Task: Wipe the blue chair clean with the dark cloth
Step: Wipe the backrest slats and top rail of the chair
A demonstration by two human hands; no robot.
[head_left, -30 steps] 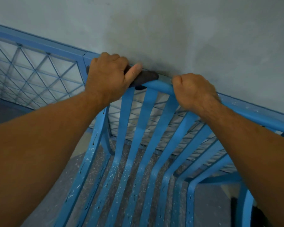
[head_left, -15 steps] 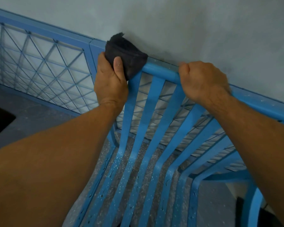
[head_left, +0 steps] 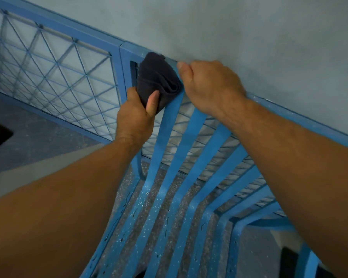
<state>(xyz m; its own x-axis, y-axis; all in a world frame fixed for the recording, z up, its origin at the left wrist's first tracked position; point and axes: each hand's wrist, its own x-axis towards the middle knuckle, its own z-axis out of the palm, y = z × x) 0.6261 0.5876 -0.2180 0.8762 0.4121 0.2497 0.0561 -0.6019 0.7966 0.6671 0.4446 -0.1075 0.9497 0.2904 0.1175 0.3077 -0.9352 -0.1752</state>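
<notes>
Head view, the only one:

- 1 blue chair [head_left: 191, 127], seen from above and behind its back. The back is made of flat, strap-like slats that bend into the seat. I count at least five; they bunch up at the right, so I cannot give an exact number. The paint is smooth, and the seat slats carry white specks and short dark streaks.
- 1 dark cloth [head_left: 159, 77], a soft, thick wad folded in several layers. It sits at the upper-left corner of the chair back, pressed where the top rail meets the side post.
- 2 bare hands. The left hand [head_left: 135, 117] grips the cloth's lower end with the thumb flat across the front; its fingers are hidden behind the cloth. The right hand [head_left: 209, 85] has its fingers curled over the chair's top rail and clamped on it, thumb tip just beside the cloth's right edge.
- 1 mesh panel [head_left: 54, 73] behind the chair at left, thin blue wire in a triangle grid inside a square blue frame.
- Wall [head_left: 249, 27]: matte pale grey, plaster-like.
- Floor [head_left: 38, 141]: grey and speckled, also visible through the gaps between the seat slats.
</notes>
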